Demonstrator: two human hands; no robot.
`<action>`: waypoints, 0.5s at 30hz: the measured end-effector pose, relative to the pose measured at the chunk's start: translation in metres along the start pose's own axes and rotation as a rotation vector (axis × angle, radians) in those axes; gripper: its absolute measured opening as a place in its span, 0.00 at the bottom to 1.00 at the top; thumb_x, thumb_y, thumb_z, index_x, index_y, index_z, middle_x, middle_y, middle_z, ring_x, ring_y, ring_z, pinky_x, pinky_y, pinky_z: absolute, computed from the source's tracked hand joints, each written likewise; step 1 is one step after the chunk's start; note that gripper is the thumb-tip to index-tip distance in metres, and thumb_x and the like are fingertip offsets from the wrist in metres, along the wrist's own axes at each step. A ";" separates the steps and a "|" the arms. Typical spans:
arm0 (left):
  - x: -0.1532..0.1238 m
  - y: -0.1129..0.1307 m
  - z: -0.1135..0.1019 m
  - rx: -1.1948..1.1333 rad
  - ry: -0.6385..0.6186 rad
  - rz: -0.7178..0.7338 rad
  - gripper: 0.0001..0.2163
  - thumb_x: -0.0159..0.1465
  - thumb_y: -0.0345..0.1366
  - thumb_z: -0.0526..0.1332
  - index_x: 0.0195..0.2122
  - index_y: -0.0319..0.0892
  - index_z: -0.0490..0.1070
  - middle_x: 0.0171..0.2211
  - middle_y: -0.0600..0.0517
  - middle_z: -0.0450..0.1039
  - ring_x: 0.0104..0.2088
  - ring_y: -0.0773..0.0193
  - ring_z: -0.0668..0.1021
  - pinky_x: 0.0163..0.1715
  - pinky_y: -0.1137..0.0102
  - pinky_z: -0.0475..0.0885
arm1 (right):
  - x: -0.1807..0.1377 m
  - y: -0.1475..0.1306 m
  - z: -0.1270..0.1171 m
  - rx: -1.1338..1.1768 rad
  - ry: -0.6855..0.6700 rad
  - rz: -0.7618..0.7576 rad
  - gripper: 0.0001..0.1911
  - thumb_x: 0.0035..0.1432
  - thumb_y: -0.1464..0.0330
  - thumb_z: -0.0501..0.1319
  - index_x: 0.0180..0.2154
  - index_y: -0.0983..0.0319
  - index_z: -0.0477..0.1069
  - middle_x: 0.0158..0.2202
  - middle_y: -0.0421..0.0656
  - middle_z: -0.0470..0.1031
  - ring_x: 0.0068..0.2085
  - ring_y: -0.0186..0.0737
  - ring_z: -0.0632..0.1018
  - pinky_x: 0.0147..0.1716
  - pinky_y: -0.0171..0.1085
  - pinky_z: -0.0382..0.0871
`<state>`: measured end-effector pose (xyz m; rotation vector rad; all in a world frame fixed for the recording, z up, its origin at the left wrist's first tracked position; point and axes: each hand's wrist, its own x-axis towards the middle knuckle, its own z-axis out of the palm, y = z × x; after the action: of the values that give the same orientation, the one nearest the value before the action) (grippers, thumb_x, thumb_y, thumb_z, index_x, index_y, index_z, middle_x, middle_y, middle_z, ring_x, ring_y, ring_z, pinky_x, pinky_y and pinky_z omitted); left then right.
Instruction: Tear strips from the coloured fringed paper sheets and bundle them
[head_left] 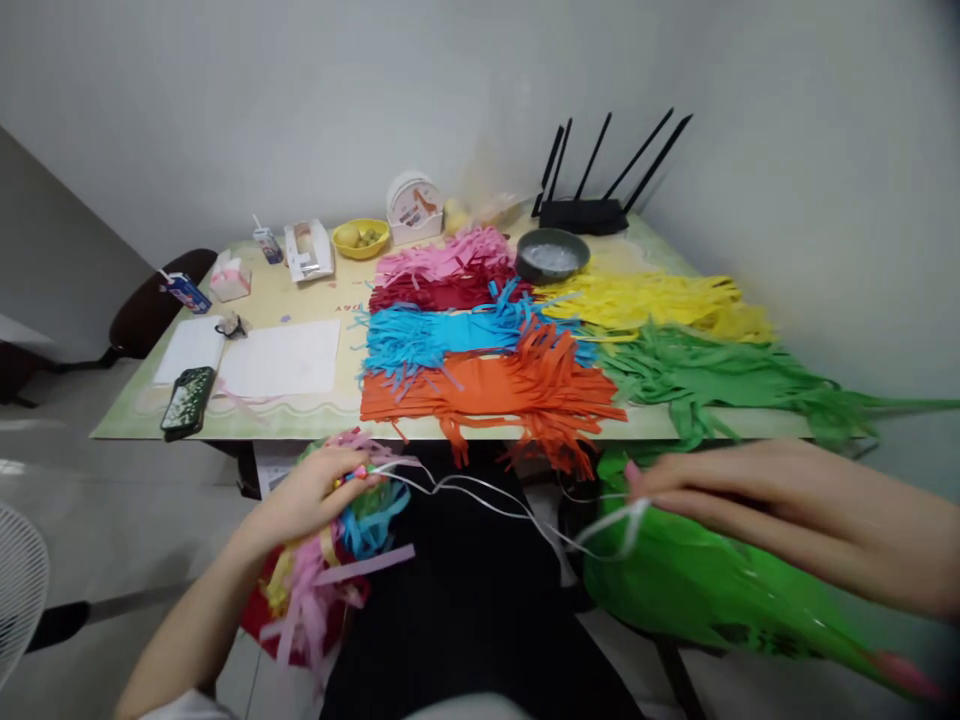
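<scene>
My left hand (315, 492) is closed over a bundle of fringed coloured paper (330, 570) in pink, blue, yellow and red, held below the table's front edge. My right hand (720, 490) lies on a shiny green balloon (697, 580), fingers pressed together and pinching a thin white ribbon (480, 495) that runs across my lap from the bundle to the balloon. On the table (300, 290) lie stacks of fringed paper: orange (495, 395), blue (427, 340), red and pink (450, 270), yellow (652, 300), green (712, 375).
A dark bowl (551, 255) and a black router (585, 205) stand at the back. White sheets (277, 358), a phone (187, 400), small cartons, a tissue pack and a yellow bowl (360, 238) sit on the left. A chair (150, 310) stands beyond; a white fan (19, 590) is at lower left.
</scene>
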<state>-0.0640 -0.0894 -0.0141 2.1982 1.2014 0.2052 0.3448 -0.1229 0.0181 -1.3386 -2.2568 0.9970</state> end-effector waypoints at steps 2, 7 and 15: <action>-0.003 0.002 -0.014 0.087 0.033 0.000 0.16 0.69 0.41 0.48 0.25 0.41 0.61 0.24 0.55 0.63 0.27 0.66 0.66 0.32 0.71 0.59 | 0.030 -0.010 0.000 0.008 -0.166 -0.035 0.17 0.65 0.57 0.53 0.37 0.56 0.78 0.33 0.44 0.80 0.33 0.40 0.79 0.33 0.35 0.69; -0.018 -0.003 -0.039 0.199 0.124 -0.042 0.14 0.68 0.39 0.49 0.25 0.42 0.61 0.23 0.54 0.65 0.26 0.65 0.67 0.31 0.71 0.60 | 0.065 -0.016 -0.004 0.006 -0.153 -0.034 0.21 0.64 0.54 0.51 0.35 0.62 0.75 0.26 0.43 0.76 0.25 0.37 0.74 0.26 0.34 0.65; 0.010 0.028 -0.047 -0.192 0.171 0.144 0.12 0.65 0.41 0.58 0.30 0.39 0.73 0.51 0.43 0.73 0.49 0.55 0.74 0.51 0.66 0.66 | 0.111 -0.069 -0.007 -0.084 0.004 -0.254 0.15 0.63 0.62 0.54 0.34 0.63 0.75 0.28 0.41 0.75 0.28 0.33 0.72 0.29 0.32 0.61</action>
<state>-0.0580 -0.0711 0.0381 2.1311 1.0636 0.5554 0.2499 -0.0457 0.0645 -1.0488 -2.4147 0.8197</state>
